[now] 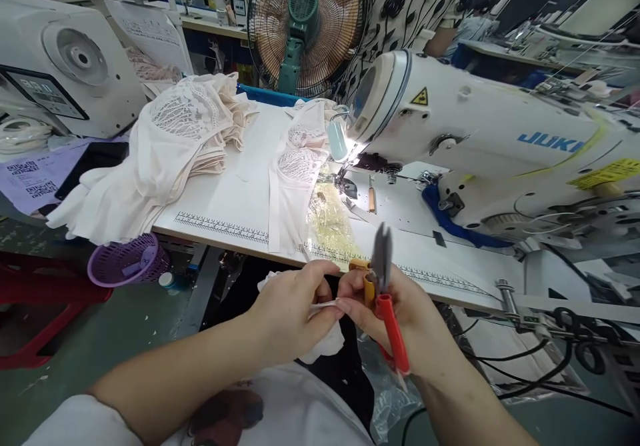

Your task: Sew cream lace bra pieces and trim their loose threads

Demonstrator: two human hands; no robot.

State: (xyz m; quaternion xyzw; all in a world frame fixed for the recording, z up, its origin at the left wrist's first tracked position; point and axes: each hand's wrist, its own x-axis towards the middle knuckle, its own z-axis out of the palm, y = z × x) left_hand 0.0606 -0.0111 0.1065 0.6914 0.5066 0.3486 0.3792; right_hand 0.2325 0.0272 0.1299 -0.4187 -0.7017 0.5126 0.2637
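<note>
Two grips: left hand (285,319) pinched a thin pale strip (324,307); right hand (407,323) clasped red-handled snips (389,306) above, blades blurred.

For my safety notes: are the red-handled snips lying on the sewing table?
No, the right hand holds the red-handled snips before the table edge, blades up.

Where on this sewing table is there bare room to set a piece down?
Bare white tabletop lies between the heaped pile of beige lace garments and the single beige lace piece left of the needle. A narrower bare strip runs along the front edge, below the white sewing machine. Crowded: the needle area, with small tools.
</note>
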